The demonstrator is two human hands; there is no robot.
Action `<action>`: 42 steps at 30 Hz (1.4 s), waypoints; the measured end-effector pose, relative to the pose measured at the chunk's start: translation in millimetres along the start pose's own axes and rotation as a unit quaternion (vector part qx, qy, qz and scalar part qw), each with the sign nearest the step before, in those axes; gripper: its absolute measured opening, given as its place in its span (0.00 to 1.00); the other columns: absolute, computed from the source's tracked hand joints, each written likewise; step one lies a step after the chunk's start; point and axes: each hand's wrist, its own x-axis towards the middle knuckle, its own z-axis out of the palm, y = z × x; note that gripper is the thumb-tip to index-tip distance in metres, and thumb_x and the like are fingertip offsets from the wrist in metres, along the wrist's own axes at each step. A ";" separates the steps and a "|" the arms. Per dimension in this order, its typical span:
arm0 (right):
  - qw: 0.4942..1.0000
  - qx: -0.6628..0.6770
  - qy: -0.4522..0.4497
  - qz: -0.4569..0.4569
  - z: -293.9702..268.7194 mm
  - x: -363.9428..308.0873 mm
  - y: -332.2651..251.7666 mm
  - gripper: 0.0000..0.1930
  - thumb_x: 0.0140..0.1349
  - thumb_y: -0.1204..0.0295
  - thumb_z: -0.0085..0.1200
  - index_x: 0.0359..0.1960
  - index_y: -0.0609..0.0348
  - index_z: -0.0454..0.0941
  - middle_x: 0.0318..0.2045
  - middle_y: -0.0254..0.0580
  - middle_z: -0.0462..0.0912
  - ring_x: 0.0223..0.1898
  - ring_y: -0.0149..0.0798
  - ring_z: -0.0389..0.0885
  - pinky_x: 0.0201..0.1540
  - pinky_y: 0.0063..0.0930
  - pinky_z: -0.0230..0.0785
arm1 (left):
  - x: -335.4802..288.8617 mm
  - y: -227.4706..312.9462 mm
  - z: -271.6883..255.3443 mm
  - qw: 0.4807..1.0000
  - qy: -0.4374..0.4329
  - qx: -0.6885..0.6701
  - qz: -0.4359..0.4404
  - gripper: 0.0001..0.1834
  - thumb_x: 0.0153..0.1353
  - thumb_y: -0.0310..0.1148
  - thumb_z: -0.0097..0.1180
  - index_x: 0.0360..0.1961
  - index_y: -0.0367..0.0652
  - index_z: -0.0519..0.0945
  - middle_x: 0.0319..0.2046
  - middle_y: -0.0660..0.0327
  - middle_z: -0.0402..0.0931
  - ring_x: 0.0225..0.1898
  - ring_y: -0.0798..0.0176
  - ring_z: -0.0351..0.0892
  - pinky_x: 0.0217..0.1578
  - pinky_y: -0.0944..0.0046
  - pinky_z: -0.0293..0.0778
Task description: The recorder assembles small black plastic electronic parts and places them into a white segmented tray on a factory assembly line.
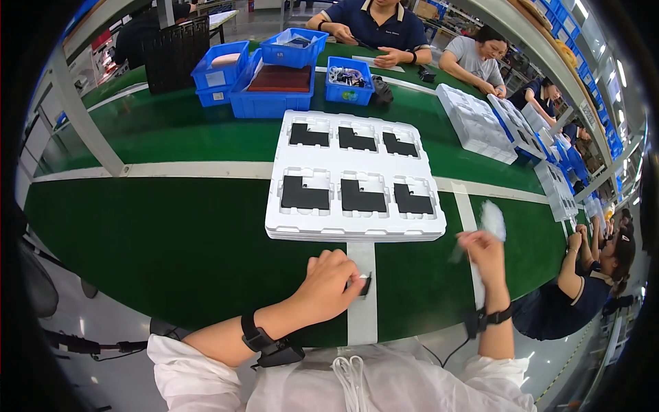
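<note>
My left hand [331, 283] is closed over the pale strip near the table's front edge. Its fingertips grip a small black flat piece [365, 284], mostly hidden by the fingers. Farther right, my right hand [484, 250] is raised and slightly blurred, pinching a crumpled, translucent plastic film [493, 221] that sticks up beyond the fingers. Beyond both hands lies a stack of white moulded trays [357, 161]. The top tray has two rows of compartments, each with a black L-shaped piece [362, 197] in it.
Blue bins [271, 103] with assorted contents stand at the far left, and a smaller blue bin [349, 88] holds cables. More white trays [473, 127] are stacked at the far right. A white metal post [89, 117] rises at the left. Co-workers sit across and to the right.
</note>
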 end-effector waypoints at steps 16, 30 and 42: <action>0.962 -0.203 0.106 0.150 -96.9 87.7 42.6 0.09 0.55 0.77 0.49 0.37 0.66 0.66 0.26 0.42 0.75 0.21 0.37 0.79 0.16 0.28 0.73 | -1.0 -1.5 -8.3 0.995 0.020 0.095 -0.017 0.14 0.48 0.31 0.59 0.30 0.40 0.66 0.31 0.56 0.60 0.36 0.54 0.60 0.37 0.58 0.54; 0.858 -0.458 -0.160 -0.170 99.5 213.7 -37.2 0.14 0.50 0.72 0.48 0.41 0.60 0.72 0.41 0.58 0.70 0.44 0.55 0.71 0.47 0.37 0.65 | 4.1 -5.0 -9.0 0.992 0.023 -0.114 0.050 0.12 0.47 0.15 0.48 0.32 0.38 0.63 0.30 0.57 0.57 0.20 0.65 0.63 0.22 0.68 0.62; 0.843 -0.471 -0.217 -0.140 111.9 232.3 -43.4 0.13 0.39 0.69 0.51 0.29 0.59 0.75 0.36 0.55 0.71 0.42 0.52 0.70 0.46 0.35 0.65 | 1.8 -8.4 -21.4 0.984 0.067 -0.150 0.066 0.09 0.50 0.15 0.41 0.32 0.37 0.63 0.33 0.53 0.59 0.29 0.54 0.65 0.30 0.61 0.65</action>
